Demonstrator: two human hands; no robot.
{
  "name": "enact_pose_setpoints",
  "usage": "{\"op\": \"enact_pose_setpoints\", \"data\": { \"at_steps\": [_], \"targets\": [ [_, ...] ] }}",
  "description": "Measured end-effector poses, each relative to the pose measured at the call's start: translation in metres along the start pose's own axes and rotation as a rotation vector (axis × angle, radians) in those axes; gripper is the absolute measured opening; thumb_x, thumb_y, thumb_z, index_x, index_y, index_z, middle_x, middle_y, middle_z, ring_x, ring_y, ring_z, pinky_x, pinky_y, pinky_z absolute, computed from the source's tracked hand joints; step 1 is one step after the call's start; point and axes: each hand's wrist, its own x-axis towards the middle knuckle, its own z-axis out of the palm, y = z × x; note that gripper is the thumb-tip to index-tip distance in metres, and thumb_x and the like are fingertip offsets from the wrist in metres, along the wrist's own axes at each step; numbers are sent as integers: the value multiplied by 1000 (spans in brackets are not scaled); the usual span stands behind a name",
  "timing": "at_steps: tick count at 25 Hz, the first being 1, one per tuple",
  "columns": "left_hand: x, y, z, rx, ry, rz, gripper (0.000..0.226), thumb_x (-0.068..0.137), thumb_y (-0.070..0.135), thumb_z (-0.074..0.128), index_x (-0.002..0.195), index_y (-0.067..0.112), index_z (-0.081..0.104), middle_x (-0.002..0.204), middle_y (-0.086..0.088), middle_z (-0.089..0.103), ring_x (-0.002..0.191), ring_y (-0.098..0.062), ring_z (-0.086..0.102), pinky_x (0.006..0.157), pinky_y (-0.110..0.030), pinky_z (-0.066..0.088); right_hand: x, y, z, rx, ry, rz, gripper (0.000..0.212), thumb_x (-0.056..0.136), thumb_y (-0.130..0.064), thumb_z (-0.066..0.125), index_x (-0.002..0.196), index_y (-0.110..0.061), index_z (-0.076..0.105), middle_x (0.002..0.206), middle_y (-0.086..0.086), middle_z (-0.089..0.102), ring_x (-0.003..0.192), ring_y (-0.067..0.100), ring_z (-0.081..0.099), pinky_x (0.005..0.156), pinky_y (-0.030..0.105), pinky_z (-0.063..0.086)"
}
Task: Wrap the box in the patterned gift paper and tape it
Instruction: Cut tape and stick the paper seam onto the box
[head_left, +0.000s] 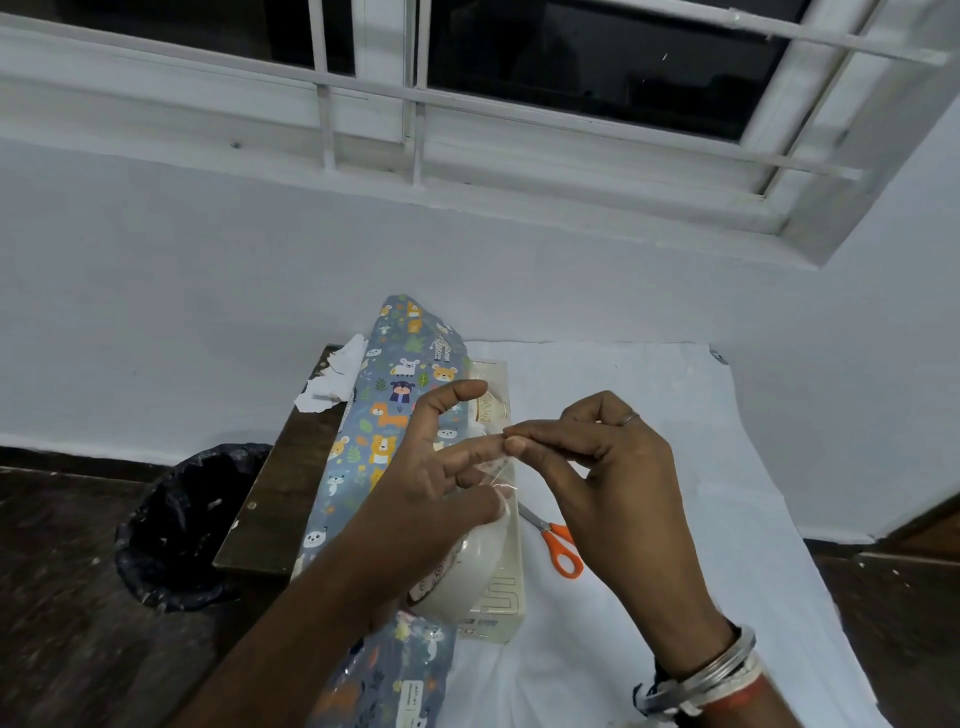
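Closest to the camera, the glossy near end of the patterned gift paper (382, 415) showed below the left forearm. It was a grey-blue sheet printed with cartoon animals, lying along the left side of the box (506, 597) and curling up at its far end. Just beyond, the left hand (441, 467) held the tape roll (470, 558) over the pale cardboard box, whose top was bare. Its lower fingers curled round the roll's smooth white ring, with thumb and forefinger raised. The right hand (602, 467) pinched the free end of the clear tape strip (500, 470) between thumb and forefinger, its other fingers bent behind. By my reading, the thin film could fold back and stick to itself or to a fingertip, since it looked crinkled between the 2 hands. The unfastened paper could also slip off the box with both hands occupied. Orange-handled scissors (563, 551) lay just right of the box on the white cloth (701, 441). Farther off, torn paper scraps (332, 379) sat on the corner of the dark table (270, 499).
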Motion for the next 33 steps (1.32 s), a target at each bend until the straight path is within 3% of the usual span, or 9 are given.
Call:
{"op": "enact_pose_setpoints", "data": {
  "at_steps": [4, 7, 9, 12, 15, 20, 24, 29, 33],
  "targets": [
    [-3, 1, 0, -170, -49, -61, 69, 76, 1, 66, 125, 48, 55, 117, -6, 76, 97, -28, 71, 90, -48, 57, -1, -6, 1, 176, -12, 157, 14, 87, -22, 80, 93, -35, 82, 84, -14, 70, 85, 0, 68, 71, 8, 49],
    [-5, 4, -3, -218, -83, -77, 67, 74, 1, 65, 131, 34, 54, 120, -8, 75, 94, -25, 70, 85, -44, 58, -1, -2, 0, 266, 71, 286, 21, 94, -22, 73, 110, -36, 74, 81, -8, 72, 67, 4, 73, 64, 16, 54],
    [-5, 5, -5, -253, -74, -102, 63, 80, -8, 66, 130, 28, 56, 120, -8, 75, 94, -30, 69, 79, -40, 61, 0, 17, -8, 95, 65, 336, 25, 96, -27, 70, 118, -39, 65, 81, -9, 71, 64, 3, 72, 64, 20, 55],
    [-4, 5, -10, -279, -31, -115, 46, 87, -5, 67, 122, 24, 65, 120, -9, 75, 99, -38, 65, 78, -43, 61, -7, 52, -14, -382, -289, 404, 16, 93, -41, 72, 108, -40, 67, 82, -16, 70, 70, 1, 67, 62, 17, 47],
    [-2, 6, -12, -283, -5, -100, 37, 77, 1, 72, 106, 23, 77, 119, -10, 75, 100, -36, 64, 84, -45, 59, -23, 75, -3, -612, -568, 435, 16, 89, -42, 72, 102, -35, 67, 90, -14, 69, 81, 10, 66, 72, 25, 56],
    [-1, 5, -13, -244, 21, -101, 32, 91, -4, 60, 106, 15, 80, 117, -7, 76, 122, -41, 63, 95, -37, 57, -24, 80, 5, -686, -606, 388, 24, 88, -38, 72, 109, -35, 58, 98, -9, 67, 87, 15, 65, 75, 27, 55],
    [-3, 6, -17, -205, 6, -113, 35, 93, -5, 58, 111, 17, 79, 120, -5, 75, 124, -40, 61, 108, -50, 50, -21, 71, 4, -732, -610, 362, 24, 88, -48, 66, 104, -31, 70, 92, -10, 71, 81, 15, 69, 73, 29, 58],
    [-2, 10, -25, -146, -24, -110, 38, 83, 7, 69, 120, 15, 74, 121, -3, 75, 118, -29, 68, 105, -43, 53, -8, 44, -25, -17, -492, 582, 20, 80, -34, 82, 93, -28, 68, 72, -2, 76, 54, 15, 65, 54, 29, 52],
    [0, 12, -28, -110, -31, -100, 44, 78, 12, 70, 122, 14, 72, 122, -1, 75, 120, -23, 68, 109, -47, 50, -5, 18, -41, 456, -816, 497, 36, 79, -48, 76, 94, -15, 78, 73, 10, 72, 52, 16, 40, 48, 25, 29]
  ]
}}
